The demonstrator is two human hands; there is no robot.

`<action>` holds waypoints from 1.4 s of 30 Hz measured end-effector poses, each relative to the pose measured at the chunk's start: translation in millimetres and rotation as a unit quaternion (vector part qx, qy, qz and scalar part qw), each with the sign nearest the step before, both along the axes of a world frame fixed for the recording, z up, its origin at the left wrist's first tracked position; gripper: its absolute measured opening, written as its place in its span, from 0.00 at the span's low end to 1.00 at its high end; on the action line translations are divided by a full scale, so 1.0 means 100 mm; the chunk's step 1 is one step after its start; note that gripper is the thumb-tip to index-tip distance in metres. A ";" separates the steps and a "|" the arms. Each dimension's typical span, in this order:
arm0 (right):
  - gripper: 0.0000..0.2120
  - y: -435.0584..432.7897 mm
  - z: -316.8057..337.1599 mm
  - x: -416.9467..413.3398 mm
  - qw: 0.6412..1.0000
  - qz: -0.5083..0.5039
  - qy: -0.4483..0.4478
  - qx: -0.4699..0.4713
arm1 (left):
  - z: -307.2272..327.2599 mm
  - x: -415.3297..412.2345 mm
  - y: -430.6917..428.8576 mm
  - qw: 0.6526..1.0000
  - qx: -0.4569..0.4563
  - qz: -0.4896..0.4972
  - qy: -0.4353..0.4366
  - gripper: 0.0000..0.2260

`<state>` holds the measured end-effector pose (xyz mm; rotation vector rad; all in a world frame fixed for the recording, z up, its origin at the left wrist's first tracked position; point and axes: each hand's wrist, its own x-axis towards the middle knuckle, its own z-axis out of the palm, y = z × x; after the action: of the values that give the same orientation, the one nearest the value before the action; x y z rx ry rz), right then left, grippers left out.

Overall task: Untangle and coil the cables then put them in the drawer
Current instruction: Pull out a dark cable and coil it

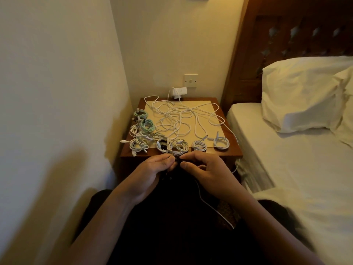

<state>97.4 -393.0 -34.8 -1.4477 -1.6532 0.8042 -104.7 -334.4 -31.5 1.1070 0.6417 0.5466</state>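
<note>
A white strand [210, 205] trails toward the person from under the right hand [206, 173]; whether that hand grips it, I cannot tell. Left hand [152, 169] and right hand meet fingertip to fingertip, each pinching a dark cable [178, 159] that is hard to make out. To coil it well, I judge the left should anchor the end while the right feeds even loops, keeping the trailing strand out. Just beyond the hands, finished white coils [177, 147] line the nightstand [131, 152] edge; further off lies the loose tangle [175, 119]. The drawer is hidden.
</note>
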 end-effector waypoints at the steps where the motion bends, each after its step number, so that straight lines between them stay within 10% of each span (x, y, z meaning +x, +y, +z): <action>1: 0.09 -0.01 0.01 -0.02 1.000 -0.002 -0.016 0.009 | 0.00 0.00 -0.01 1.000 -0.006 0.000 0.001 0.11; 6: 0.05 0.00 0.06 -0.07 0.990 0.029 -0.137 0.000 | 0.02 0.00 -0.10 1.000 -0.019 0.005 0.019 0.12; 14: 0.11 0.07 -0.11 0.39 0.997 -0.031 -0.067 0.020 | 0.05 -0.23 0.02 0.995 0.003 0.100 -0.008 0.12; 21: 0.14 0.04 -0.53 0.49 0.963 -0.029 -0.257 -0.069 | 0.23 -0.12 0.05 0.980 -0.016 0.172 -0.098 0.12; 25: 0.09 0.01 -0.54 0.30 0.988 -0.146 0.020 -0.036 | 0.20 0.06 -0.05 0.986 -0.015 0.146 -0.072 0.13; 30: 0.09 0.02 -0.22 -0.01 0.900 -0.132 0.409 -0.071 | 0.08 0.20 -0.12 0.985 -0.009 0.172 -0.030 0.11; 35: 0.10 -0.02 -0.15 -0.18 0.854 -0.107 0.498 -0.105 | 0.03 0.25 -0.20 0.985 -0.005 0.170 -0.004 0.12; 42: 0.16 -0.07 -0.23 -0.22 0.892 -0.097 0.401 -0.185 | -0.01 0.25 -0.22 0.983 -0.003 0.184 0.002 0.12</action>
<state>75.2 -400.0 -57.7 -1.2305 -0.7390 1.4146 -79.5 -356.6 -32.7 0.9880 0.8583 0.8580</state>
